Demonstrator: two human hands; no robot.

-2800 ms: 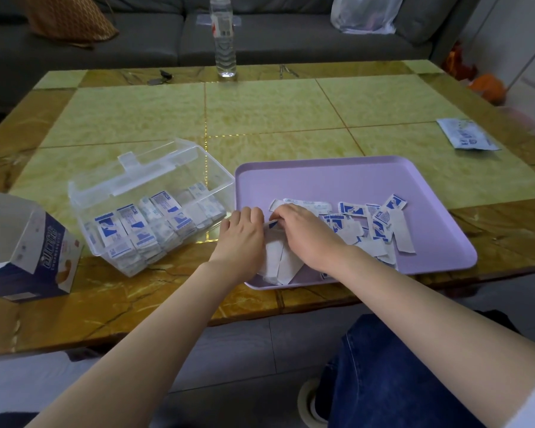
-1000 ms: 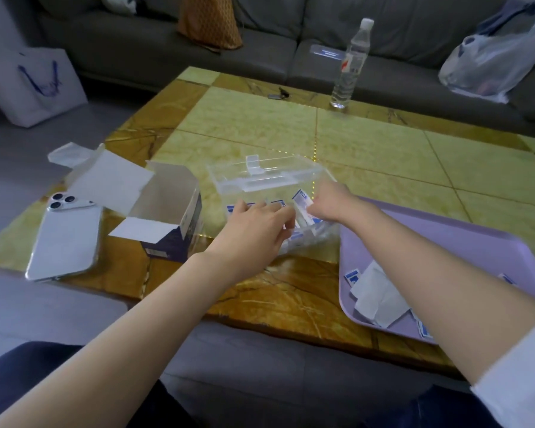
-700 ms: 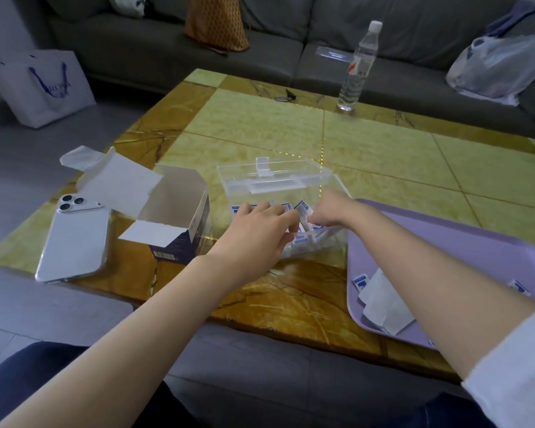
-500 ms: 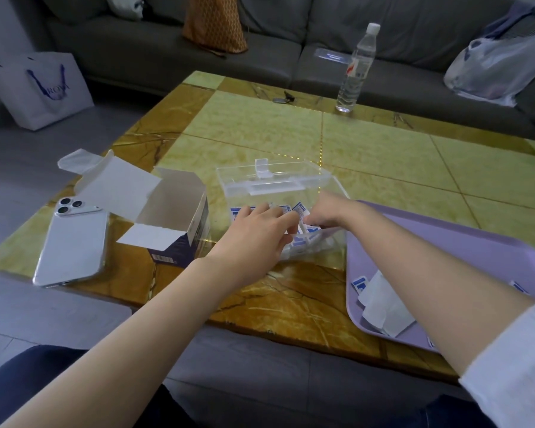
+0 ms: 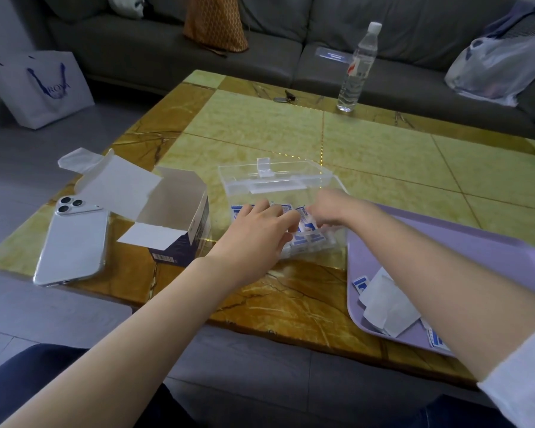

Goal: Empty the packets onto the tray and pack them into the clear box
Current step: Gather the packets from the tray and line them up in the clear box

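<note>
On the purple tray (image 5: pixel 464 242), at the table's (image 5: pixel 260 125) near right edge, a few loose packets (image 5: pixel 383 307) lie under the right forearm. Both hands reach into the open clear box (image 5: pixel 278 183) just left of the tray. The left hand (image 5: pixel 258 234) lies loosely spread, fingertips pressing on the blue-and-white packets in the box (image 5: pixel 308 239). The right hand (image 5: pixel 331 208) curls down onto them, too blurred to tell whether it pinches any. Left of the box stands an open carton (image 5: pixel 176 217).

Left hand (image 5: pixel 257 233) grip hidden by own knuckles; right hand (image 5: pixel 334 208) blurred; tray (image 5: pixel 476 250) cut by right edge
</note>
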